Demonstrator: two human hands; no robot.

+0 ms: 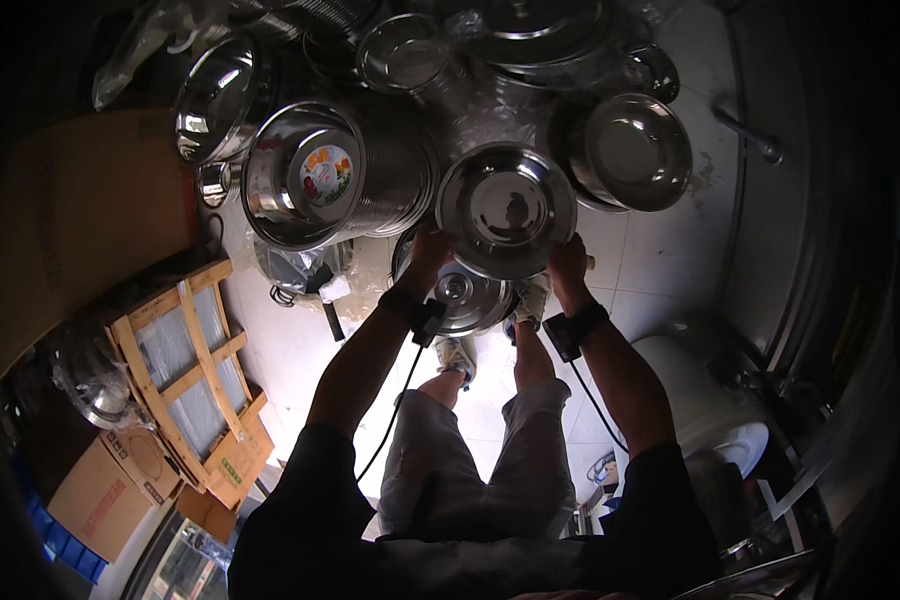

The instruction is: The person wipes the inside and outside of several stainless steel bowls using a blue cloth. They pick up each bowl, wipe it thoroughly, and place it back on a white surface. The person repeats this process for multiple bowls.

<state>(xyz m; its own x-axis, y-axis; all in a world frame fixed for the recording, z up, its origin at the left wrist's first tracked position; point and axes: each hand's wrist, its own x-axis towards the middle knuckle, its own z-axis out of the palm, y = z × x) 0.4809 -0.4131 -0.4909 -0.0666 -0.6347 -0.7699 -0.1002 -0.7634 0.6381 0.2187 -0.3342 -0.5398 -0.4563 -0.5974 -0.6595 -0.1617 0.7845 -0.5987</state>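
1. your left hand [432, 252] pinches the near left edge of a round, shiny silver metal basin [507, 208]; the thumb and fingers are too dark to tell apart.
2. your right hand [568, 262] pinches the same basin at its near right edge, so the basin is held between your two hands, its hollow turned up toward you.
3. on each wrist you wear a dark band with a small black box [562, 338], and a thin black cable runs from each box.
4. below the basin, just beyond your shoes [454, 362], sits a round silver metal piece with a raised centre [456, 290], partly covered by your left hand and the basin.
5. left of the basin stands a stack of nested silver metal basins [305, 175], the outermost with a colourful round sticker inside.
6. right of the basin is another wide, shallow silver metal basin [635, 155].
7. farther left, a pale wooden slatted crate [185, 370] leans near a brown cardboard box [110, 495].
8. by your right forearm, on the pale tiled floor [660, 255], is a large white rounded tub [675, 385].
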